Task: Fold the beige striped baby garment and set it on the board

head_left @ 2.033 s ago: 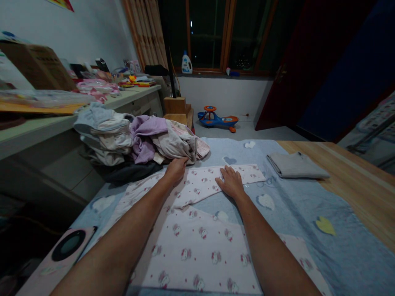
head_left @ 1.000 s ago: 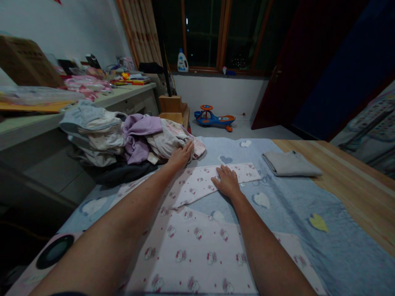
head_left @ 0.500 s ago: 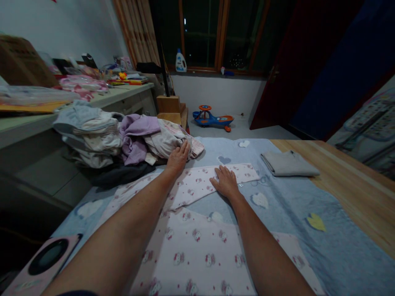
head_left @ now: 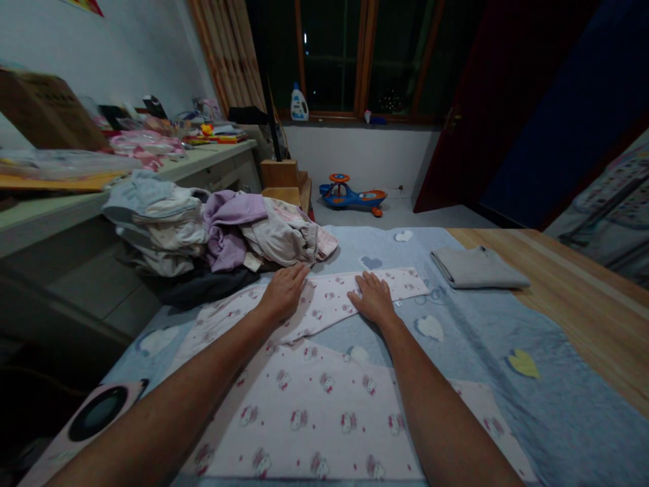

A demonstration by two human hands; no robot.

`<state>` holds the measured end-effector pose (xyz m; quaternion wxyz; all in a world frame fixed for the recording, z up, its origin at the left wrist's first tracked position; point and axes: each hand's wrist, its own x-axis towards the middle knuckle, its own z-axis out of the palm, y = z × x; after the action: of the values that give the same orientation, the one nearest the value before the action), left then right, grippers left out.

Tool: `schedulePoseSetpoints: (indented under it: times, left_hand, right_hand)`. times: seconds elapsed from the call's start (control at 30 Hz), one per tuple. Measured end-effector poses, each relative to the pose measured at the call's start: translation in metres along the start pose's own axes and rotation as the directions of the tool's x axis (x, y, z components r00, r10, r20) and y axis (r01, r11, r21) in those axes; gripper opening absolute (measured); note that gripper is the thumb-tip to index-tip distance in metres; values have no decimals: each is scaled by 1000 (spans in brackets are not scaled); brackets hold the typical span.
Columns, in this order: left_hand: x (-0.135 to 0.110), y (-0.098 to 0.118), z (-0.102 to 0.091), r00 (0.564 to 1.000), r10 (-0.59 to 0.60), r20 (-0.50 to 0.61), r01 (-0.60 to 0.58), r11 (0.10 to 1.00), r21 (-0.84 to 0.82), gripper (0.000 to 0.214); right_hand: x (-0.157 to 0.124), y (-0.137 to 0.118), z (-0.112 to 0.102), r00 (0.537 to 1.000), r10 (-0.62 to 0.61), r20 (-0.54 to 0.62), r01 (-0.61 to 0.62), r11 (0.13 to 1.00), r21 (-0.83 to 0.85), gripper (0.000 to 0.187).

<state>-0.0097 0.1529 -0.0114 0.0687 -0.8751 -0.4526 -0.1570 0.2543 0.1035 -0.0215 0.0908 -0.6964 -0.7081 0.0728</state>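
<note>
A pale pink long-sleeved top (head_left: 324,389) with a cat-face print lies spread out in front of me, one sleeve stretched across the far side. My left hand (head_left: 286,291) rests on the garment near the shoulder end of that sleeve, fingers extended and pointing away from me. Farther along the sleeve, my right hand (head_left: 372,296) lies flat with its fingers spread. Neither hand grips the cloth. My forearms cover parts of the top.
A heap of crumpled clothes (head_left: 233,230) sits at the far left, close to the desk (head_left: 195,162). A folded grey garment (head_left: 476,267) lies at the right on the blue blanket (head_left: 572,385). Bare wooden board (head_left: 568,284) shows beyond it. A pink device (head_left: 91,419) is at lower left.
My left hand has drawn back from the edge of the clothes heap onto the pink top. My right hand stays in place on the sleeve.
</note>
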Motion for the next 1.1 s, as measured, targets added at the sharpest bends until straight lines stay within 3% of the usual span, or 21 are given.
schedulePoseSetpoints:
  times: [0.1, 0.2, 0.4, 0.5, 0.6, 0.67, 0.77, 0.83, 0.93, 1.1]
  left_hand:
    - [-19, 15, 5, 982, 46, 183, -36, 998, -57, 47]
    - [-29, 23, 8, 962, -22, 272, 41, 997, -65, 54]
    - [-36, 19, 6, 911, -312, 271, 308, 950, 58, 66]
    - [-37, 19, 5, 893, -379, 243, 373, 925, 72, 67]
    - [-37, 22, 3, 906, -358, 225, 354, 933, 60, 61]
    - [-37, 23, 2, 933, -284, 223, 285, 958, 26, 55]
    - [-36, 24, 1, 954, -153, 259, 172, 984, -52, 52]
    - [-36, 23, 1, 953, -127, 277, 153, 985, -76, 53]
    - [-38, 22, 2, 946, -178, 270, 197, 979, -45, 56]
    - [-39, 22, 2, 932, -239, 272, 248, 969, -1, 60]
  right_hand:
    - [0, 0, 1, 1000, 1, -4, -1, 1000, 0, 60]
    - [0, 0, 1, 1000, 7, -3, -7, 1000, 1, 60]
    - [1, 1, 1, 1000, 7, 2, -7, 1000, -6, 59]
    - [2, 1, 1, 1000, 11, -1, -11, 1000, 5, 59]
    - [2, -4, 1, 999, -5, -39, 5, 1000, 18, 57]
    - [1, -10, 1, 996, -68, -61, 70, 997, 29, 56]
    - [-1, -19, 0, 980, -196, -18, 197, 979, 55, 55]
    - [-2, -22, 0, 972, -235, 24, 233, 970, 64, 54]
    - [-4, -20, 0, 976, -213, 40, 212, 976, 42, 54]
    - [-3, -15, 1, 998, -68, 0, 68, 998, -18, 58]
